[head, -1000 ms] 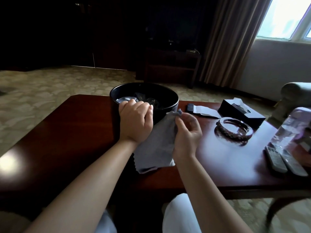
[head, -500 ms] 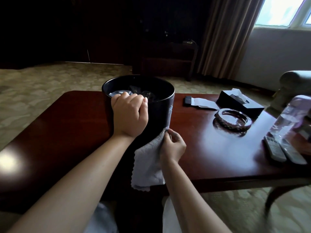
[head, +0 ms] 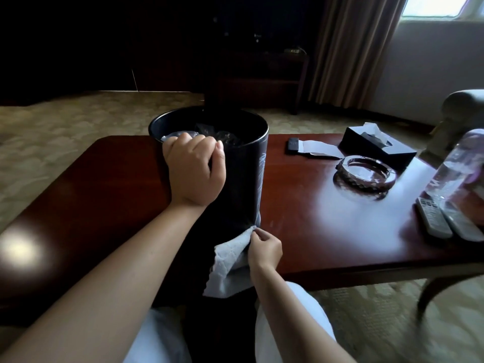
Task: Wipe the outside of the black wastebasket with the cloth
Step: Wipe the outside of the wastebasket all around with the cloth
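black round wastebasket stands on the dark red wooden table, left hand gripping its rim. right hand, pinching the pale grey cloth, has slid from rim to base, finishing one downward stroke.

The right hand has drawn the cloth down the wastebasket wall to its base.
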Demonstrator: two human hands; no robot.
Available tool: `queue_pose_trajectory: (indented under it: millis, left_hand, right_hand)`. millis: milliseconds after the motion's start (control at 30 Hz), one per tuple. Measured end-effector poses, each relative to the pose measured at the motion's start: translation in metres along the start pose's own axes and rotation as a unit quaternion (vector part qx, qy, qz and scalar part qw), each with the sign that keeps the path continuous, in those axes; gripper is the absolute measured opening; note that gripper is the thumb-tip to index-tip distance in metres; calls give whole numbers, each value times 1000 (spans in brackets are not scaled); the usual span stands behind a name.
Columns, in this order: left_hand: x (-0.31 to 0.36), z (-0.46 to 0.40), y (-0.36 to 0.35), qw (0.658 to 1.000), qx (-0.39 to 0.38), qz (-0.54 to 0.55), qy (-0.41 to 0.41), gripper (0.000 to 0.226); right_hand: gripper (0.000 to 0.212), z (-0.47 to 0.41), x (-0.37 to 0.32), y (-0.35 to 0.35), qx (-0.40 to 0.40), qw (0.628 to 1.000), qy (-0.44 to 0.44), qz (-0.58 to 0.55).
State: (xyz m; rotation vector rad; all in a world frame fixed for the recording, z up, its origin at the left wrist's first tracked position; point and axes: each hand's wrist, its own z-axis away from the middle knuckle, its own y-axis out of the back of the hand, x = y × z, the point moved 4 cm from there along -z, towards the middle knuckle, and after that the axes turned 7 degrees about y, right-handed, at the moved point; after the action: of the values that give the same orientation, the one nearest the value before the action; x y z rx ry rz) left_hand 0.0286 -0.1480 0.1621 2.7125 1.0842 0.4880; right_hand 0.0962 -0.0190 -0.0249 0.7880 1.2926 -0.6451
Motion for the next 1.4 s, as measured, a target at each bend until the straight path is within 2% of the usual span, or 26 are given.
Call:
queue_pose_trajectory:
  millis: [67,167,233,333,400,467,600,867,933,1100,1333,1400]
  left_hand:
    - [0,0,0,1000,-3,1,2,34]
    - [0,0,0,1000,-11,0,-1,35]
    - [-2,0,0,1000,-15,-1,-3,34]
    - [-1,-1,1,1000,-24,5,-6,33]
    - [0,0,2,1000,-27,8,-8,32]
    - [-1,0,2,999,-32,17,-12,31]
    - [-1,-4,3,997,-36,58,-21,34]
    - [-24,-17,13,985,-80,155,13,46]
    - [-30,-18,17,987,-82,141,14,45]
    - [-16,-4,17,996,-42,-42,71,35]
    - [13,8,-1,991,-27,-77,108,34]
    - [13,9,-2,993,-14,-70,97,33]
  right_hand:
    - [19,1,-6,-2,11,999,14,-36]
    - [20,3,-32,-6,47,987,83,-133]
    - [20,4,-48,-6,60,979,131,-144]
    - [20,0,-37,-2,53,987,140,-50]
    - [20,-3,-13,-1,4,991,117,60]
    - [21,-5,5,-1,-48,981,131,131]
    - [24,-3,6,1,-83,968,163,173]
    - [23,2,6,0,-107,963,156,189]
    - [24,7,7,0,-113,964,151,187]
    - [33,27,7,-5,-98,963,161,194]
    - [40,47,7,-15,-90,958,179,208]
    - [46,57,8,-23,-110,949,181,232]
